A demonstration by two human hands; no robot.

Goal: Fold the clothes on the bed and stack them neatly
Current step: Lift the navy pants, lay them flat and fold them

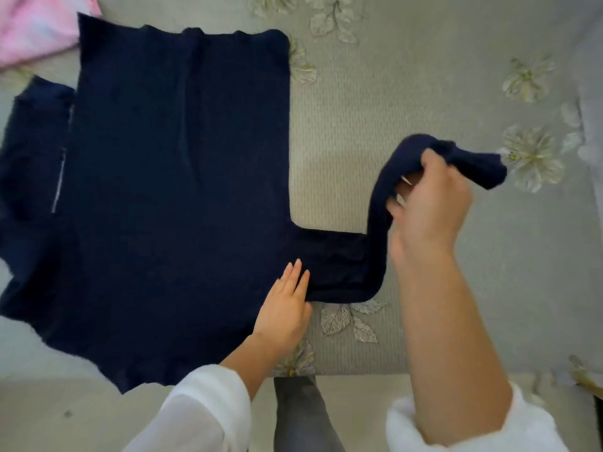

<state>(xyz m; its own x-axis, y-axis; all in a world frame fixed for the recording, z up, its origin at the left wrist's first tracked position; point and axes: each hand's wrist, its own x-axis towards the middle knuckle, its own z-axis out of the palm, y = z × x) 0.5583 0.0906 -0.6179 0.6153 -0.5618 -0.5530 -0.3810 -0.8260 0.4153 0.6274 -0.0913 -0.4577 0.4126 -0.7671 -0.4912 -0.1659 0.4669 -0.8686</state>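
Note:
A dark navy sweater (pixel 169 190) lies spread flat on the bed, its body filling the left half of the view. One sleeve (pixel 339 265) runs out to the right along the bed, then rises off the cover. My right hand (pixel 427 207) grips the raised end of that sleeve, whose cuff (pixel 483 168) sticks out past my fingers. My left hand (pixel 287 305) lies flat with straight fingers on the sweater where the sleeve joins the body. The other sleeve (pixel 29 151) lies folded at the far left.
The bed cover (pixel 408 93) is grey-green with a ribbed weave and embroidered pale flowers. A pink garment (pixel 36 27) lies bunched at the top left corner. The bed's near edge runs along the bottom, with my grey-clad leg (pixel 303 415) below it.

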